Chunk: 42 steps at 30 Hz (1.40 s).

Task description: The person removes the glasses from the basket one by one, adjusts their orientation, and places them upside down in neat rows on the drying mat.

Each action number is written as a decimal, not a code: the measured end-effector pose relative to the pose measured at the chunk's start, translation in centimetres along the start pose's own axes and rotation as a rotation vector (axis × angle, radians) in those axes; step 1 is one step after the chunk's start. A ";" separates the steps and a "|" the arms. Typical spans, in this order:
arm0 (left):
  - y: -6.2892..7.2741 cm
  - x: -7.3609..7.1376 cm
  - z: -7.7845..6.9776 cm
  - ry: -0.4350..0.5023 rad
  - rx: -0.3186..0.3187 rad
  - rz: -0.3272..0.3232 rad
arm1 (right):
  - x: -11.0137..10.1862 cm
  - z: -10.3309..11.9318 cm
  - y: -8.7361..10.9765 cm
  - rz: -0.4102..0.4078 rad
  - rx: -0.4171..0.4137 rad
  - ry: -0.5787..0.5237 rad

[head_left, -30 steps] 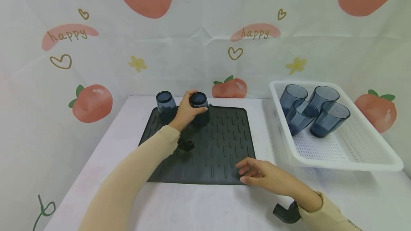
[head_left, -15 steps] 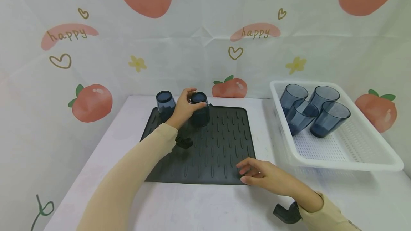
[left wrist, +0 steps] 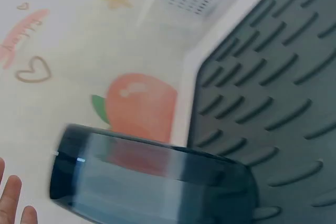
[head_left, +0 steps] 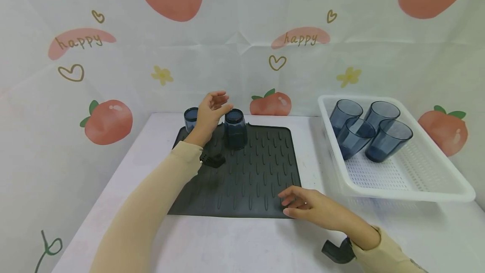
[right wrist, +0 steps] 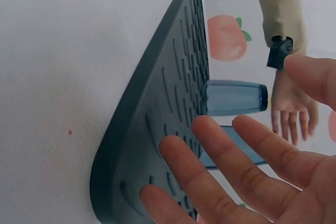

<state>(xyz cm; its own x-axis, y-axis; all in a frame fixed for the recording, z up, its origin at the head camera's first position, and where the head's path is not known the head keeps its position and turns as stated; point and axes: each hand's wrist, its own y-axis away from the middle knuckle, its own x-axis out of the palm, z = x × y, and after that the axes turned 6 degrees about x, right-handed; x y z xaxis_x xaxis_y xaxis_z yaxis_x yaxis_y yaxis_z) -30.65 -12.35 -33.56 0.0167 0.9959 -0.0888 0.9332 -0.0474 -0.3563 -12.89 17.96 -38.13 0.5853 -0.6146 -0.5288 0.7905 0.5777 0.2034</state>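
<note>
On the dark ribbed drying mat [head_left: 257,180] a blue drinking glass [head_left: 236,132] stands upside down near the far edge. My left hand [head_left: 209,115] is just left of its top, fingers loosely bent and holding nothing. Partly behind that hand stands a second upside-down glass [head_left: 190,117]. The left wrist view shows one blue glass [left wrist: 152,177] large, with my fingertips [left wrist: 10,198] apart from it. My right hand [head_left: 312,207] hovers by the mat's near right corner with relaxed fingers, nothing in it; the right wrist view shows its fingers [right wrist: 231,171] spread.
A white perforated basket [head_left: 409,196] stands on the right of the white table [head_left: 227,243]. Several blue glasses [head_left: 356,136] lean together inside it, mouths up. A wall sheet [head_left: 235,66] printed with peaches hangs behind the table.
My left hand has let go of the nearer glass and moved up and left, its fingers opening. That glass stays standing on the mat. My right hand has not moved.
</note>
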 end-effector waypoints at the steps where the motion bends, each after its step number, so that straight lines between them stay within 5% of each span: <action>1: 0.0 -0.1 -0.3 0.013 0.008 -0.006 | 0.0 0.0 0.0 -0.001 -0.001 0.002; 8: 0.8 -0.4 -2.5 0.073 0.020 0.019 | 0.0 0.0 0.0 -0.001 -0.002 -0.001; 20: 4.3 0.6 -3.5 0.143 -0.015 0.295 | 0.0 -0.2 0.0 0.005 0.008 -0.024; 31: 7.7 2.6 -4.7 0.092 -0.028 0.543 | -0.1 -0.2 0.0 0.011 0.018 -0.027; 42: 10.2 3.6 -4.4 0.038 -0.032 0.695 | -0.1 -0.3 0.0 0.002 0.019 -0.023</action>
<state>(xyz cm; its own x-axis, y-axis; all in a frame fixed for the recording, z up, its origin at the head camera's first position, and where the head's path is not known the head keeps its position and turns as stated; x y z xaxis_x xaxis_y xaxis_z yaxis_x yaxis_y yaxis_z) -19.43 -8.90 -33.41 0.6259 0.7374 -0.2539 0.7116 -0.6732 -0.2010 -12.98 18.22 -38.29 0.5904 -0.6259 -0.5096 0.7927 0.5686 0.2199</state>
